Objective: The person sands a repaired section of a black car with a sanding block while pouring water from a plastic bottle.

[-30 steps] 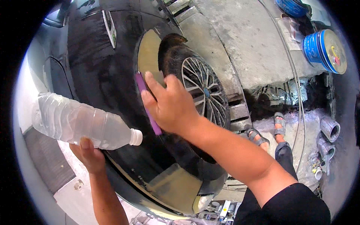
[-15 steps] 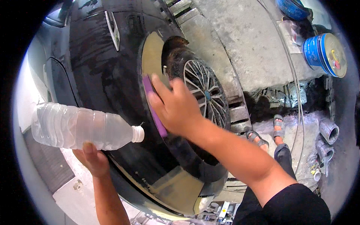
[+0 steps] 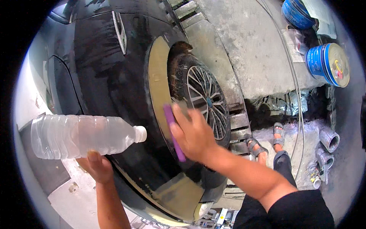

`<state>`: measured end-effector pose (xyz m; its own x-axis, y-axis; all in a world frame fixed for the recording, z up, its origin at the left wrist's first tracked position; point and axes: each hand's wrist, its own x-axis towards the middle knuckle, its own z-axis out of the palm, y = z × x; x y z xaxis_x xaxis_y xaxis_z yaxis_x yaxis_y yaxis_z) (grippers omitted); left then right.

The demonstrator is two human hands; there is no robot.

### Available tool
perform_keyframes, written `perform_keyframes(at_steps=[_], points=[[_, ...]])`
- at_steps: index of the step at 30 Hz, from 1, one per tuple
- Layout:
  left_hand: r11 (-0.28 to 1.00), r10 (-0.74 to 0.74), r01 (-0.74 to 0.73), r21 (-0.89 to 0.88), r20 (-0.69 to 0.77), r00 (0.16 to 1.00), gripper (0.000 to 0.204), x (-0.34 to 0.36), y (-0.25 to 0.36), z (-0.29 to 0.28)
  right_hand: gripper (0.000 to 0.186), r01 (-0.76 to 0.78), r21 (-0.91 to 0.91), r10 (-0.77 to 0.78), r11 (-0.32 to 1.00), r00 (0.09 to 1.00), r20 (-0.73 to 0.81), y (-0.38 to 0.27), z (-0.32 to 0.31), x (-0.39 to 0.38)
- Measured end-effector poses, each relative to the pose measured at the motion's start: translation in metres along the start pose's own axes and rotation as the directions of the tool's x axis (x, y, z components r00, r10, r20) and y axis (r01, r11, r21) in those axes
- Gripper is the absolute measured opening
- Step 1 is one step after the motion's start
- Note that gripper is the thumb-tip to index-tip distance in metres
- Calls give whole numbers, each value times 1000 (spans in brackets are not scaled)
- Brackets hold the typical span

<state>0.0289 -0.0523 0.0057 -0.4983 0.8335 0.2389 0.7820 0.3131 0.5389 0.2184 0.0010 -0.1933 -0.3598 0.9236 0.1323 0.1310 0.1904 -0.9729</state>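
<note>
A clear plastic bottle lies on its side in my left hand, its white cap pointing right, beside the black car's side panel. Whether liquid is inside is hard to tell. Fingers of my right hand grip a purple sanding block, a long flat bar. It rests along the edge of the wheel arch, at the lower end of a curved beige filler patch. A second beige patch covers the panel's lower corner. My right fingertips are partly hidden behind the hand.
The spoked car wheel stands just right of my right hand. Blue buckets sit at the upper right, with a hose along the concrete. A dark pit opens near my sandalled feet. Metal cylinders lie at the right.
My right hand and the sanding block have slid down and to the right along the wheel arch, baring more of the beige patch. The bottle sits slightly lower and more level.
</note>
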Motion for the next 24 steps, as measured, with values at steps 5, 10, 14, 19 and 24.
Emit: perform_keyframes(at_steps=[5, 10, 14, 19, 24], points=[[1000, 16, -16, -13, -18, 1000, 78, -3, -7, 2, 43, 74, -151, -63, 986, 995, 77, 1, 10, 49], [999, 14, -12, 31, -64, 998, 79, -5, -8, 2, 43, -9, -96, 17, 995, 997, 80, 2, 18, 78], [996, 35, -32, 79, -37, 999, 82, -2, -3, 1, 41, 45, -98, -40, 994, 997, 59, -7, -7, -2], [998, 43, -43, 36, -5, 999, 84, 1, -3, 4, 41, -32, -112, 37, 993, 998, 47, 10, 27, 86], [995, 27, -23, 93, -43, 999, 85, -5, -8, -3, 41, 99, -203, -76, 974, 990, 119, 3, 10, 46]])
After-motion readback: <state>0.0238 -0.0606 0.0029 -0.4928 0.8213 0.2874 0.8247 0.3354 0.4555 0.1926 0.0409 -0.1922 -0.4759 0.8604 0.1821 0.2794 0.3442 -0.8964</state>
